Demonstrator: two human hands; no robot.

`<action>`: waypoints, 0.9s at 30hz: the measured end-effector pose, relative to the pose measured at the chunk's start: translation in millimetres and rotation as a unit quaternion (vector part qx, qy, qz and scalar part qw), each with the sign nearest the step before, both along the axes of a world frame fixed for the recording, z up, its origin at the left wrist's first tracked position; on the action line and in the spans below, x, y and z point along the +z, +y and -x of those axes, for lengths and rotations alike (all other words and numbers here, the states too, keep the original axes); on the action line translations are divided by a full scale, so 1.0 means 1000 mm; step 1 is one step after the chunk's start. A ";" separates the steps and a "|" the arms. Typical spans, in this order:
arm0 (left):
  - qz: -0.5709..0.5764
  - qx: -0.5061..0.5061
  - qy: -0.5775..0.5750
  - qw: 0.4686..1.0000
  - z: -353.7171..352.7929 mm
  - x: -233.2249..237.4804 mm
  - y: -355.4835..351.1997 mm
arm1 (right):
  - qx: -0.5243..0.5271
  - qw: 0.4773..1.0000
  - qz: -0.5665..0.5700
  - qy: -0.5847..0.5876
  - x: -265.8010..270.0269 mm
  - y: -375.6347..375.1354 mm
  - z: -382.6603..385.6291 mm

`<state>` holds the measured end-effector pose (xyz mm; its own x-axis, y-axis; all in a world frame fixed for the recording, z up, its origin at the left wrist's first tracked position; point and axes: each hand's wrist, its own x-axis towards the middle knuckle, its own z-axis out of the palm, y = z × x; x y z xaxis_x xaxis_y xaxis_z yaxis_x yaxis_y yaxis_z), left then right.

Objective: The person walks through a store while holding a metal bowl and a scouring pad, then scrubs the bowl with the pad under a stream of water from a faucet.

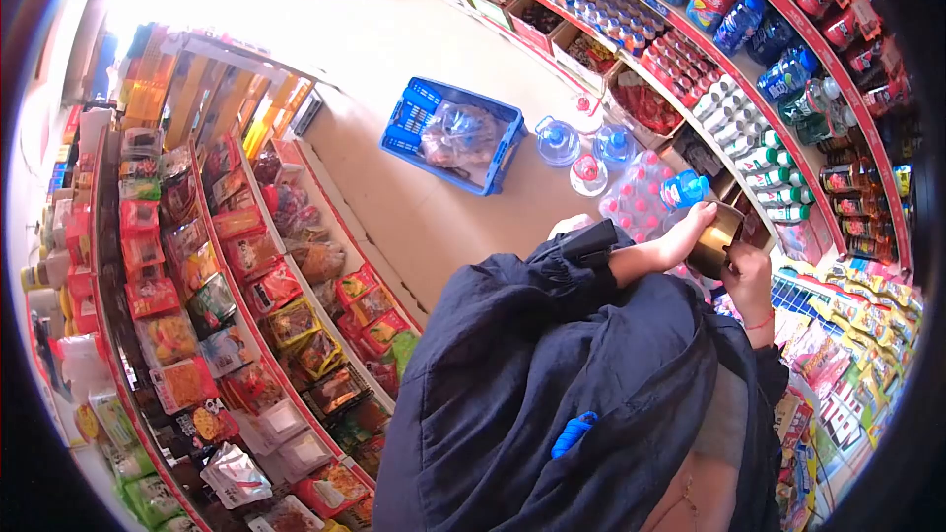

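A brown, shiny roll-shaped thing (716, 242), its exact kind not clear, is between my two hands. My left hand (688, 229) reaches in from the left and closes on its near left side, thumb up at its top edge. On its lower right, the fingers of my right hand (751, 281) curl round the edge; a red string circles that wrist. Just beyond my left hand is a bottle with a blue label (684, 189). A shrink-wrapped pack of clear bottles with pink-red caps (636, 199) lies beside it, partly hidden by my arm.
On the floor ahead sits a blue plastic crate (399, 146) with a clear bag (460, 135) inside. Large water jugs (559, 142) stand right of it. Packaged snacks fill the left shelves (258, 271). Drinks shelves (680, 15) curve along the right, above snack bags (867, 320).
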<state>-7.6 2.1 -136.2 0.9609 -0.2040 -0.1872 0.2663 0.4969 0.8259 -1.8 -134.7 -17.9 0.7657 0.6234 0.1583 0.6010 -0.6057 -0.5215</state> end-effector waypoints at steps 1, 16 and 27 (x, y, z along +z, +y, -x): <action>0.000 0.000 -0.001 1.000 0.000 -0.006 -0.001 | 0.014 0.998 -0.003 0.057 0.002 0.000 0.000; -0.023 -0.055 -0.012 0.998 -0.005 0.013 0.010 | -0.050 0.998 -0.025 -0.043 -0.007 0.010 0.006; 0.046 -0.129 0.077 0.988 -0.001 0.058 0.023 | -0.156 0.978 -0.133 0.042 0.001 0.017 0.002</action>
<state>-6.8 25.2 -77.8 0.8360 -0.4616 -0.2968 0.5136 0.4676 0.7194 -3.6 -117.7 -17.2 0.9296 0.3022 0.2108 0.3560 -0.5887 -0.7258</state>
